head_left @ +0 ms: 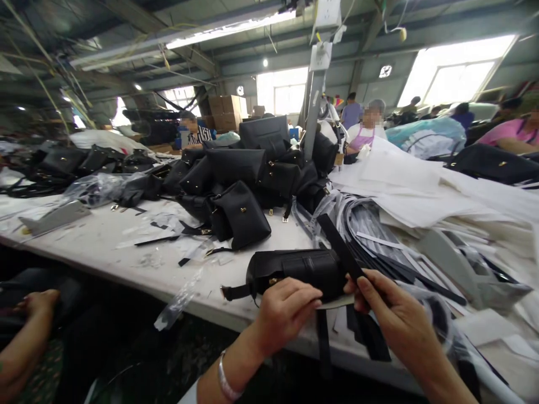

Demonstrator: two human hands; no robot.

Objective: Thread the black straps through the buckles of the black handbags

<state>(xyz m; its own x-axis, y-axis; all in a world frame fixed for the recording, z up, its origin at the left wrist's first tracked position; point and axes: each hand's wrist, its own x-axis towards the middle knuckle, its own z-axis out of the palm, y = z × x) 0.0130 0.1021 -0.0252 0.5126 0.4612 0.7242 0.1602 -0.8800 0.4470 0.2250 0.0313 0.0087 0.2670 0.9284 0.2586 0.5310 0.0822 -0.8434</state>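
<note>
A small black leather-like handbag (298, 268) lies on its side at the table's near edge, its buckled strap end sticking out to the left. My left hand (286, 308) has its fingers bent together over the bag's near edge, with a silver bangle at the wrist; the fingertips are partly hidden. Between thumb and fingers, my right hand (389, 306) pinches a flat black strip (339, 241) at the bag's right end. The strip slants up and to the left. Below that hand, more dark strips (373, 336) hang over the edge.
Black handbags (236, 168) are heaped behind. To the right are bundled black cords in plastic (366, 230), a grey tape dispenser (450, 269) and white sheets (404, 174). Another dispenser (54, 217) stands left. A co-worker's arm (31, 331) shows at lower left; other people sit beyond.
</note>
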